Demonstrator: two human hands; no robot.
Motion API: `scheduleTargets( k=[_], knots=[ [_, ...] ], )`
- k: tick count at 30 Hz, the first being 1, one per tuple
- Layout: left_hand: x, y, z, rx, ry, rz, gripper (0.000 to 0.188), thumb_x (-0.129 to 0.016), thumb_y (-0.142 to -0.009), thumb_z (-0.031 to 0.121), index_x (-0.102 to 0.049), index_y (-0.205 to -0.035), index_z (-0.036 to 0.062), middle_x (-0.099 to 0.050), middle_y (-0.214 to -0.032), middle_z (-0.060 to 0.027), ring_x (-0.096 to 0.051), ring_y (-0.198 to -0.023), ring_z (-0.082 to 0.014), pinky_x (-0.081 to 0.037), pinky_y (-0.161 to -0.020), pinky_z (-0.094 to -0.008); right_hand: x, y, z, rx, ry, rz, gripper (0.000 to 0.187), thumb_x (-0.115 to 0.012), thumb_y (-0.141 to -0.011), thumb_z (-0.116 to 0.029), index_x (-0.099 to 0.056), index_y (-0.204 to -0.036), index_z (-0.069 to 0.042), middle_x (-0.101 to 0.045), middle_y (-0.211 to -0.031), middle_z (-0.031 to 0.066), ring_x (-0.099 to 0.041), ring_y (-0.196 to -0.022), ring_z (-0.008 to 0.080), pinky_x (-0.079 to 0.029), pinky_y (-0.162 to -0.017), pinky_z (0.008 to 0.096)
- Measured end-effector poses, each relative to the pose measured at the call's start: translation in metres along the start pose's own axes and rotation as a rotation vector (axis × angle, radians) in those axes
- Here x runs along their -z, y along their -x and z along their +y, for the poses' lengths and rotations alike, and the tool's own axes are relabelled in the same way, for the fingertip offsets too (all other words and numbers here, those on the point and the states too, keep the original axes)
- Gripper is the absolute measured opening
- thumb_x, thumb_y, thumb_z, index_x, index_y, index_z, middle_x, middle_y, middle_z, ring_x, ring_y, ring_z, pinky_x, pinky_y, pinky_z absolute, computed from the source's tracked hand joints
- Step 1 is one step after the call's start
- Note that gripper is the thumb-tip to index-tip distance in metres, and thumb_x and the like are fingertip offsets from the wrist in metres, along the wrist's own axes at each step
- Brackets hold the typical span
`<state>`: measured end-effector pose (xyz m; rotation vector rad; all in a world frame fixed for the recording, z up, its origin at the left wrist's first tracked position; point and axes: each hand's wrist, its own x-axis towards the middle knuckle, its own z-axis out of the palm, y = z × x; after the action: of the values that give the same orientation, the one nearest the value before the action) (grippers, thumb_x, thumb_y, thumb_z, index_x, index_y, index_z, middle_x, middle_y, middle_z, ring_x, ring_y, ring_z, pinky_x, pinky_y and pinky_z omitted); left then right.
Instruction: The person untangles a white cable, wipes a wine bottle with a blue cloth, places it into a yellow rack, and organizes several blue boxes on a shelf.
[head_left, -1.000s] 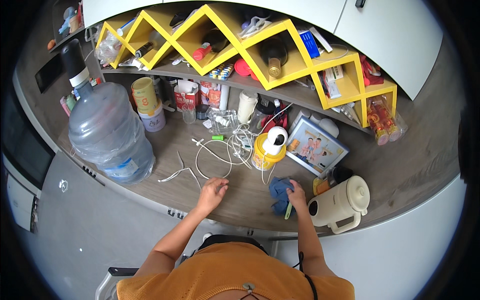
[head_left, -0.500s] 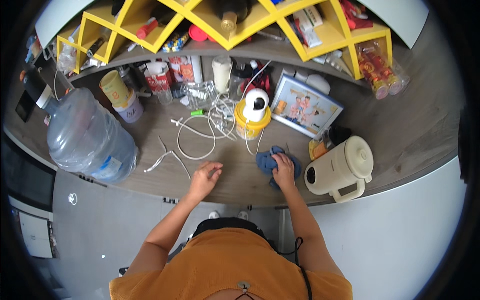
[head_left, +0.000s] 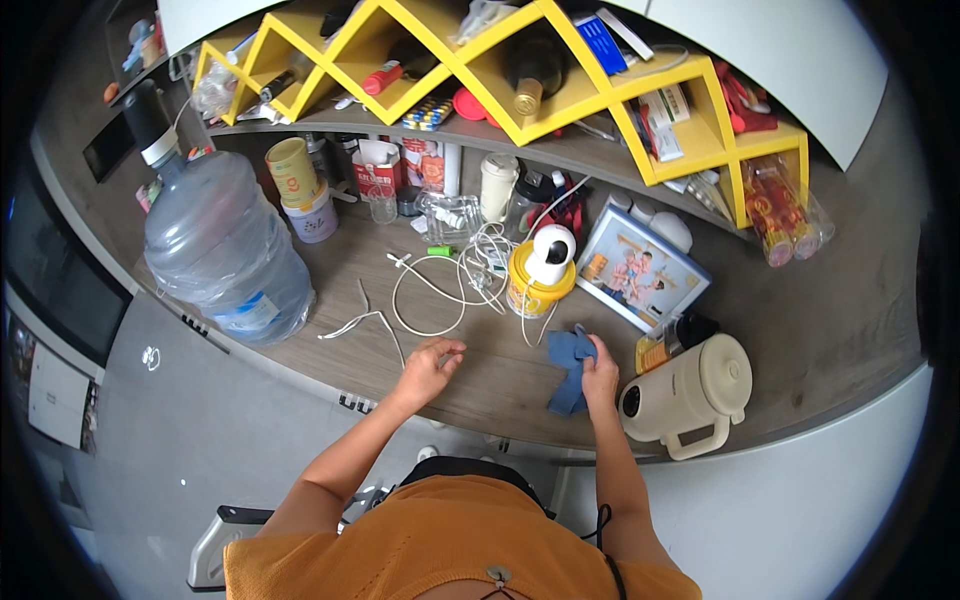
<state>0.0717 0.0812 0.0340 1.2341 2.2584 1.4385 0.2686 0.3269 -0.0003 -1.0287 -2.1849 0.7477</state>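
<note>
A blue cloth (head_left: 567, 388) lies partly bunched on the wooden counter, its upper part lifted in the fingers of my right hand (head_left: 601, 378). That hand is closed on the cloth's right edge, beside the cream kettle-shaped appliance (head_left: 672, 396). My left hand (head_left: 430, 371) hovers over the counter's front part with loosely curled fingers, thumb apart and nothing visible in it. Close to it lie thin white cable ends (head_left: 362, 318). Beyond the cloth, a white camera (head_left: 551, 253) sits on a yellow-lidded tub (head_left: 541, 288).
A large water bottle (head_left: 228, 255) with a pump top stands at the left. Tangled white cables (head_left: 484, 262) lie mid-counter near a green battery-like piece (head_left: 440, 251). A framed photo (head_left: 640, 268) leans at the right. Yellow lattice shelves (head_left: 464, 72) hang over the back.
My right hand has gone from lying on the bunched cloth to gripping its right edge, and the cloth is more spread. The view has shifted; my left hand stays much the same.
</note>
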Motion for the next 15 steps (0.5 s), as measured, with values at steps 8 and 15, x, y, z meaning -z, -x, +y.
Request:
scheduleTargets(
  k=[8,15],
  knots=[
    [-0.008,-0.002,0.003,-0.015,0.032,0.049,0.018,-0.063,-0.080,0.009,-0.065,-0.097,0.0048,-0.064,-0.091,-0.0105,-0.061,-0.077,-0.0257,-0.049,-0.065,-0.0328,0.025,-0.031,-0.018,0.087,-0.283,0.235,0.045,-0.044,-0.077,0.007,-0.053,-0.119,-0.007,-0.061,-0.102,0.0207,-0.060,-0.095,0.0307,-0.044,-0.086,0.0348],
    [-0.001,0.000,-0.001,0.037,0.045,0.012,0.018,-0.062,-0.081,0.008,-0.064,-0.099,0.0039,-0.063,-0.095,-0.0114,-0.062,-0.084,-0.0246,-0.050,-0.069,-0.0324,0.026,-0.031,-0.018,0.046,-0.422,0.214,0.048,-0.040,-0.075,0.010,-0.052,-0.119,-0.005,-0.060,-0.108,0.0139,-0.057,-0.100,0.0227,-0.040,-0.091,0.0304]
  ],
)
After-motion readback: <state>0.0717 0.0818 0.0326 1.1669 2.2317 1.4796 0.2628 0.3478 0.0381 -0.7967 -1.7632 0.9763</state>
